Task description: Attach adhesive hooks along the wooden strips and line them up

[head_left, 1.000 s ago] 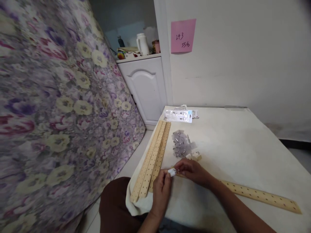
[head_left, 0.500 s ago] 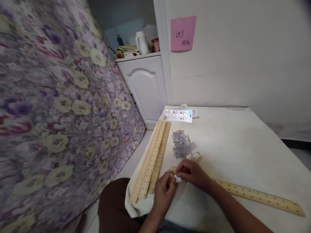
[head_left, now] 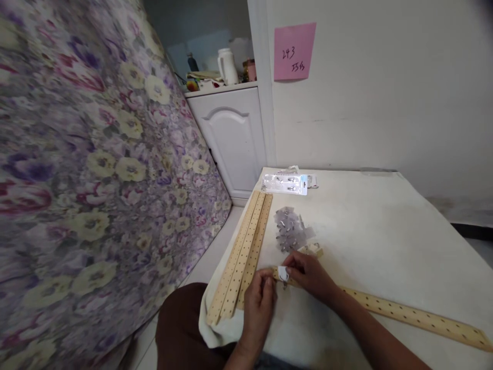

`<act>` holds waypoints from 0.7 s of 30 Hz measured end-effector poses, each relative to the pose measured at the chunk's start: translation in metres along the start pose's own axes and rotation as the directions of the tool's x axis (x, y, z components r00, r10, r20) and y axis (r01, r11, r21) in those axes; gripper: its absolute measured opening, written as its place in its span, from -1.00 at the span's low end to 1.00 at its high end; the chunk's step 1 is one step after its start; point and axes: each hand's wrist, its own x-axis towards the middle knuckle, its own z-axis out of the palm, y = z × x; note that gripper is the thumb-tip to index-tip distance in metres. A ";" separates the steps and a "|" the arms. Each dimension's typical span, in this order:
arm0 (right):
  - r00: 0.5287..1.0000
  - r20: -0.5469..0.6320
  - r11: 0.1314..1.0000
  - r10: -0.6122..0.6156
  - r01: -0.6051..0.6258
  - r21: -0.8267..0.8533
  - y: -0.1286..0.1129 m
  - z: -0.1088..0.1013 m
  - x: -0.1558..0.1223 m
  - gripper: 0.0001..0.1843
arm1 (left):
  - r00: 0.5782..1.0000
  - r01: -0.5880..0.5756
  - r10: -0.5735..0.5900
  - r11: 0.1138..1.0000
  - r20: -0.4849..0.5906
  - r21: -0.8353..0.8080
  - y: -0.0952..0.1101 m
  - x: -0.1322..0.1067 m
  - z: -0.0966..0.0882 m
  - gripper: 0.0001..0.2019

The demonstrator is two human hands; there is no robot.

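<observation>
1. Right hand (head_left: pixel 310 275) pinches a small white piece (head_left: pixel 283 273) in its fingertips. Left hand (head_left: pixel 260 300) is curled narrow, just beside it.
2. The piece sits over the near end of a perforated wooden strip (head_left: pixel 404 312) on the surface (head_left: pixel 377 226).
3. Stacked strips (head_left: pixel 244 252) lie to the left, bagged metal fittings (head_left: pixel 289 231) beyond.

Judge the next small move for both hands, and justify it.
Probably seat the small white piece onto the near end of the holed wooden strip: the left hand and right hand both pinch it right over that end.
</observation>
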 end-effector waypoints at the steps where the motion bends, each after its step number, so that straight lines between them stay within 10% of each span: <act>1: 1.000 -0.024 1.000 0.011 -0.011 -0.011 0.001 0.001 0.002 -0.91 | 1.000 -0.001 0.001 1.000 -0.014 0.008 -0.001 0.000 0.000 -0.79; 21: 0.995 -0.091 0.970 0.028 -0.049 -0.239 0.011 0.012 0.009 -0.94 | 0.989 -0.135 0.145 0.955 -0.017 0.265 0.003 -0.002 0.005 -0.84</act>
